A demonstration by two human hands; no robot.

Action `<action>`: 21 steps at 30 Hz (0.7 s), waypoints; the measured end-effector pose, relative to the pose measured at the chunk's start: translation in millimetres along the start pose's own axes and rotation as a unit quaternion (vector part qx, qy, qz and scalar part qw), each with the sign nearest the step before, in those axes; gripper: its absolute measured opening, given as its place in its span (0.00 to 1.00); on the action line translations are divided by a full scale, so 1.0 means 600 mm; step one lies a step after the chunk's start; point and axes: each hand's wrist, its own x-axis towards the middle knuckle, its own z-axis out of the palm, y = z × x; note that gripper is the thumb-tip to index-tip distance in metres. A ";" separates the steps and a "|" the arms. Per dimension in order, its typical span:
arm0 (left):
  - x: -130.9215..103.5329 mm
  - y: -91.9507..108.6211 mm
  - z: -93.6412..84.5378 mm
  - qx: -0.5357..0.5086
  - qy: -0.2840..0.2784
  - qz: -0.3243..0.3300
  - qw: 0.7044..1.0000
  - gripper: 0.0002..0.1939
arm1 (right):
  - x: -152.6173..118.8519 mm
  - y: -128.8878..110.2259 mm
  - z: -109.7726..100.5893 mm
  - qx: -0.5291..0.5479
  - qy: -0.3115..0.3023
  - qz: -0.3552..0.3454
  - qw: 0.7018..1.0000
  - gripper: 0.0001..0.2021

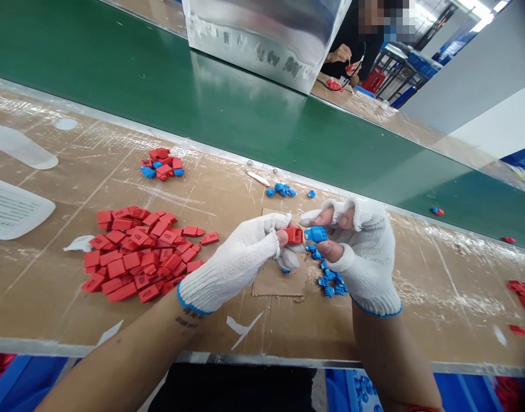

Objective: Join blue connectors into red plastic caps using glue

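My left hand [256,243], in a white glove with bare fingertips, pinches a red plastic piece [294,235] whose hollow end faces right. Opposite it, my right hand [361,246], gloved the same way, grips a blue plastic piece [316,233] between thumb and fingers. The two pieces are almost end to end; whether they touch I cannot tell. Below them lies a flat cardboard piece [266,284]. Loose blue pieces [330,281] are scattered under my right hand. Left of my left wrist spreads a large heap of red pieces [134,254].
A smaller pile of red and blue pieces [163,165] sits farther back. Near the belt edge lie a white pointed tool [258,178] and several blue pieces [282,189]. Beyond runs a green conveyor belt [116,74] under a metal housing [262,40]. Across it, a person [352,51] handles red pieces.
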 end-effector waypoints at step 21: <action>-0.004 0.009 0.001 0.056 0.033 -0.013 0.998 0.12 | 0.007 -0.010 -0.002 -0.167 -0.063 -0.059 0.982 0.07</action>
